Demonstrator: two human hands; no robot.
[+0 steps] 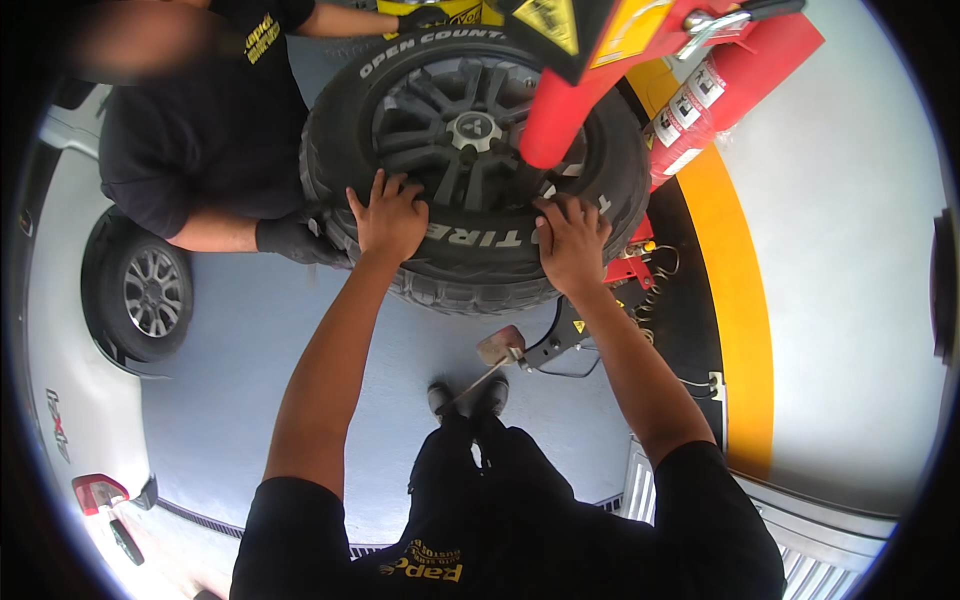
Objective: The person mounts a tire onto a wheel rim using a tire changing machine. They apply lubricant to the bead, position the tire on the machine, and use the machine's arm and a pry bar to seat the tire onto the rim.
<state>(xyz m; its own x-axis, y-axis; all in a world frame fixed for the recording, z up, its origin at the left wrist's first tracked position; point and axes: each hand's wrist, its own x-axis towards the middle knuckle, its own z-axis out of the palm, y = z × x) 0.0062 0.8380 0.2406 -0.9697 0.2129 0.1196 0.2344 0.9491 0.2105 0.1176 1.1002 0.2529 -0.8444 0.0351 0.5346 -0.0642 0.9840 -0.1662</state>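
Head view: a grey floor was spread beneath everything, and a white vehicle was parked at the left. A co-worker in dark clothing was positioned to the left of a large black tyre. The tyre was lying flat and raised directly ahead of the person, lettered sidewall upward; its support was hidden. An alloy rim was set inside it, partly overlapped by the machine's red column. Against the tyre's left wall, the co-worker's gloved hand appeared to be laid.

The person's left hand was placed, fingers spread, on the near sidewall beside the rim; the right hand was rested farther right, fingers bent, just beside the column's lower end. Nothing was clasped by either of the hands, and how hard they pressed could not be told.

For steady work, it was judged best that pressure be shared evenly through both palms, that arms be kept straight, and that the right fingertips be kept out of the gap between rim and column.
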